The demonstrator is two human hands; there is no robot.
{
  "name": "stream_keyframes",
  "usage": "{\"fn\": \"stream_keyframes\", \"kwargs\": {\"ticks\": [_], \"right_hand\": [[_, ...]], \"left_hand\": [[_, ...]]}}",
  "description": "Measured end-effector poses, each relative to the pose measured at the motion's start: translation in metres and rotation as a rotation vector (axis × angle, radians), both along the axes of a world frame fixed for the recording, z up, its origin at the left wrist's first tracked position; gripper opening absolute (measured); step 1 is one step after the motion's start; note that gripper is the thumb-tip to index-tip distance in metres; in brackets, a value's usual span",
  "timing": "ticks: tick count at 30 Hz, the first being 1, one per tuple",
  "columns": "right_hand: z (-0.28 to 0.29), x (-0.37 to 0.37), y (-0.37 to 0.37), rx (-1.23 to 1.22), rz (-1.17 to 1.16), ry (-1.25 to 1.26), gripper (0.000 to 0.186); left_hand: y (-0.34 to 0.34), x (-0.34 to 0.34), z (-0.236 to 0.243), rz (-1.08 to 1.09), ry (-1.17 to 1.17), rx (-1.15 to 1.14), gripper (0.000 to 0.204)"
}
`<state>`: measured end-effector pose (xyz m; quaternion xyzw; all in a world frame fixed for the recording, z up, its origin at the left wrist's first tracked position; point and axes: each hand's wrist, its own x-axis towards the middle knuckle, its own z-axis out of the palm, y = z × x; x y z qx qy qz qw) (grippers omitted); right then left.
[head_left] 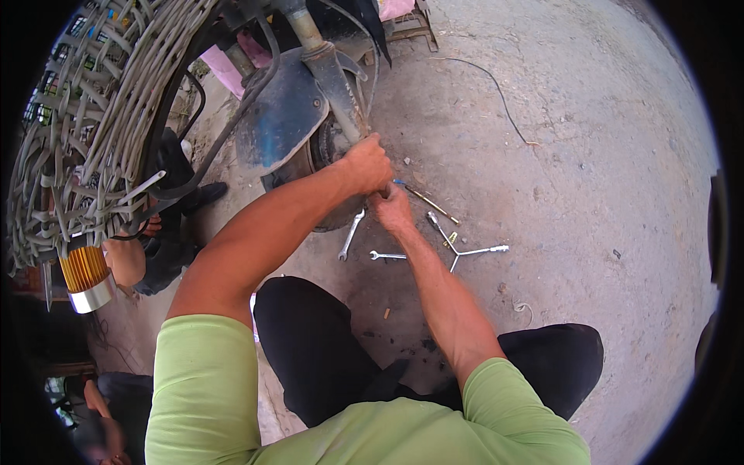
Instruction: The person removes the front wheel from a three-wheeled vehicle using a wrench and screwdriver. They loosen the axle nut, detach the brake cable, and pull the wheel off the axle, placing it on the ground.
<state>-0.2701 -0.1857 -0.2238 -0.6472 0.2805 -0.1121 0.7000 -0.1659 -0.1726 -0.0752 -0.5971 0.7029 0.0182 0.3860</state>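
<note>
Dusty ground (pixel 558 170). Near lower end of fork leg (pixel 335 77): left grip (pixel 369 164), right grip (pixel 390 208) curled; pinching what, I can't tell. Judged: wheel-side fitting work; next needs steady bracing.

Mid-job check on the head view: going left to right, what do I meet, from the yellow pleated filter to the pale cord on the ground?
Yellow pleated filter, co-worker's dark shoe, blue mudguard, open-ended wrench, right hand, Y-shaped socket wrench, pale cord.
</note>
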Motion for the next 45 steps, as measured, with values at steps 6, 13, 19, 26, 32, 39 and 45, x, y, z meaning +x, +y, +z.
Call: {"fn": "stream_keyframes", "kwargs": {"ticks": [6,13,19,26,32,39,45], "right_hand": [[0.004,0.004,-0.004,0.214,0.003,-0.09,0.03],[0.008,0.007,0.003,-0.012,0.004,-0.096,0.023],[0.015,0.005,0.005,-0.043,-0.029,-0.154,0.022],[0.02,-0.006,-0.007,-0.019,0.099,-0.054,0.028],[0.009,0.004,0.0,-0.391,-0.061,0.057,0.022],[0.018,0.003,-0.006,0.082,0.079,-0.027,0.034],[0.034,0.002,-0.003,-0.315,0.035,0.154,0.03]], "left_hand": [[-0.009,0.0,0.001,-0.033,-0.051,0.003,0.019],[0.0,0.002,-0.003,0.001,-0.081,0.029,0.023],[-0.004,-0.002,-0.001,-0.008,-0.104,0.046,0.023],[-0.003,-0.009,0.003,0.016,-0.085,0.083,0.023],[-0.008,-0.007,0.001,0.027,-0.072,0.056,0.023],[-0.001,-0.002,-0.004,0.026,-0.061,0.068,0.022],[-0.003,0.0,-0.002,0.032,-0.036,0.05,0.023]]}}
